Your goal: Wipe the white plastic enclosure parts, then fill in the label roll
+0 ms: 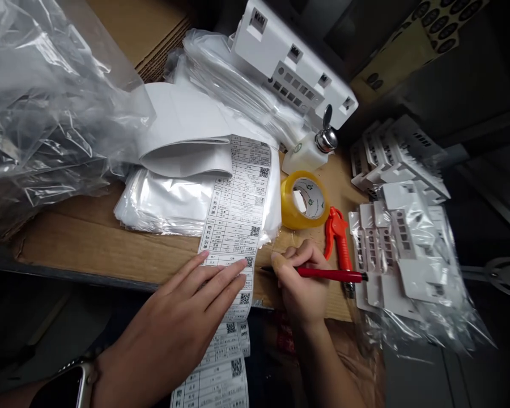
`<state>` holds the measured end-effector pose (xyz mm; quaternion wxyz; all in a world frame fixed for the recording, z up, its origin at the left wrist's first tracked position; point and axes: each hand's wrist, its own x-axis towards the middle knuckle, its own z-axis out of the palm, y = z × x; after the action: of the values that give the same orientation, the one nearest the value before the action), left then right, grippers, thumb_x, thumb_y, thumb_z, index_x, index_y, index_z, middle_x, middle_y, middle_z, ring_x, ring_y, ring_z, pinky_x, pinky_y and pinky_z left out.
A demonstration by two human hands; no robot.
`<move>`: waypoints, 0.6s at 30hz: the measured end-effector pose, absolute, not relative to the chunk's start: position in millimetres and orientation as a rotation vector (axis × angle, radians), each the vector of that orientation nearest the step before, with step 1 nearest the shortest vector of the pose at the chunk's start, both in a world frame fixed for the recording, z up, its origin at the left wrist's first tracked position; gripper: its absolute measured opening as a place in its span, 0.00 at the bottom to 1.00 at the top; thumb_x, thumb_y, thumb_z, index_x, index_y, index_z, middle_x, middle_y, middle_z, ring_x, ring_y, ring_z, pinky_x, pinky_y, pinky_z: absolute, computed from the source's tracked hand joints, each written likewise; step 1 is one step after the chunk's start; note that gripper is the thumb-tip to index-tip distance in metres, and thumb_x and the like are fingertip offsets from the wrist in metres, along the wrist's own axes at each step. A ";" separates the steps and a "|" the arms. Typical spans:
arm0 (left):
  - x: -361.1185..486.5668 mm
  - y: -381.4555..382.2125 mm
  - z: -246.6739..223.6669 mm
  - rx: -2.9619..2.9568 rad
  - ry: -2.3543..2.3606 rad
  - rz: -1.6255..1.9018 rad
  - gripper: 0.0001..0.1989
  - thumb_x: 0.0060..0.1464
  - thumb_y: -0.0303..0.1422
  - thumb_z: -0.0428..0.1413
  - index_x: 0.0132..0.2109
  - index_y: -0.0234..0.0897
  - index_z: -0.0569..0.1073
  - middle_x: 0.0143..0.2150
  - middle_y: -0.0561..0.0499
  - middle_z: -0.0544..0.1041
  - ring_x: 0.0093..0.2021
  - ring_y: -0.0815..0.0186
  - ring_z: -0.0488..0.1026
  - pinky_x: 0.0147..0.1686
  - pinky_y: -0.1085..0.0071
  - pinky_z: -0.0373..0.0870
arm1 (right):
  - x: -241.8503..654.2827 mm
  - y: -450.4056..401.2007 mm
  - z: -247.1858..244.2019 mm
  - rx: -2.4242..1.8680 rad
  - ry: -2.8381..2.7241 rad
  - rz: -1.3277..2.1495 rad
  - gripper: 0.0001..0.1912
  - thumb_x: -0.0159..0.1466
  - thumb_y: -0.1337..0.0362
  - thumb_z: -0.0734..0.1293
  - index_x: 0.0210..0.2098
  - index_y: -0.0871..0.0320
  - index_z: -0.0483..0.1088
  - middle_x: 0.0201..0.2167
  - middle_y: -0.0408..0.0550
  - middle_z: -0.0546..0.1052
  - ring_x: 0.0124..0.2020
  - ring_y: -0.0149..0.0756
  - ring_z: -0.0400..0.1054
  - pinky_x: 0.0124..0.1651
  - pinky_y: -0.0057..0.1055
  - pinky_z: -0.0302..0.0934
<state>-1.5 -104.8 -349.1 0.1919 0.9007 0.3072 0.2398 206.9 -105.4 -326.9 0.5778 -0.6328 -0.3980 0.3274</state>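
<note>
A long strip of printed labels (233,226) with QR codes runs over the bench and hangs down past its front edge. My left hand (199,300) lies flat on the strip, fingers stretched out and apart. Just right of the strip, my right hand (304,277) grips a red pen (334,275), its dark tip pointing left toward the labels. Behind the right hand is a roll of yellowish clear tape (285,204). A red air blow gun (344,249) lies to the right of that hand.
Clear plastic bags (165,207) lie under a folded white sheet (182,122). A pump bottle (304,156) stands behind the tape, near a white plastic housing (293,59). Bagged white parts (412,249) sit at the right. Crumpled plastic film (46,107) fills the left of the cardboard-covered bench (89,249).
</note>
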 end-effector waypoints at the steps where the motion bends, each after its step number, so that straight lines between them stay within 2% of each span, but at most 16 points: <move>1: -1.6 -102.4 -348.8 2.539 0.848 0.678 0.24 0.64 0.23 0.53 0.65 0.35 0.73 0.72 0.51 0.70 0.64 0.59 0.69 0.76 0.62 0.41 | 204.6 -106.2 -327.6 -1.507 -0.951 0.747 0.19 0.54 0.70 0.74 0.22 0.53 0.58 0.16 0.33 0.64 0.16 0.25 0.55 0.21 0.25 0.52; 4: -2.0 -96.6 -349.2 2.563 0.838 0.686 0.24 0.62 0.21 0.51 0.62 0.36 0.75 0.70 0.51 0.72 0.67 0.57 0.67 0.75 0.63 0.42 | 199.5 -109.0 -331.4 -1.561 -1.003 0.722 0.19 0.54 0.69 0.73 0.22 0.53 0.57 0.17 0.34 0.65 0.18 0.26 0.56 0.23 0.26 0.53; 8: -1.7 -94.7 -352.6 2.576 0.824 0.656 0.22 0.65 0.26 0.53 0.63 0.38 0.75 0.72 0.51 0.70 0.73 0.56 0.60 0.74 0.61 0.43 | 197.0 -113.9 -337.6 -1.602 -1.055 0.695 0.20 0.56 0.70 0.73 0.22 0.52 0.56 0.17 0.33 0.63 0.18 0.26 0.54 0.23 0.27 0.52; 18: 0.8 -98.6 -355.3 2.535 0.851 0.685 0.19 0.67 0.30 0.54 0.62 0.38 0.75 0.72 0.51 0.70 0.74 0.56 0.60 0.75 0.61 0.42 | 196.8 -114.5 -340.2 -1.613 -1.124 0.652 0.20 0.57 0.71 0.72 0.23 0.52 0.56 0.18 0.33 0.63 0.19 0.26 0.55 0.24 0.27 0.53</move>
<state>0.8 -98.6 -355.3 0.1893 0.9018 0.3027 0.2435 196.8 -114.5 -340.2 0.5098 -0.6700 -0.4668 0.2708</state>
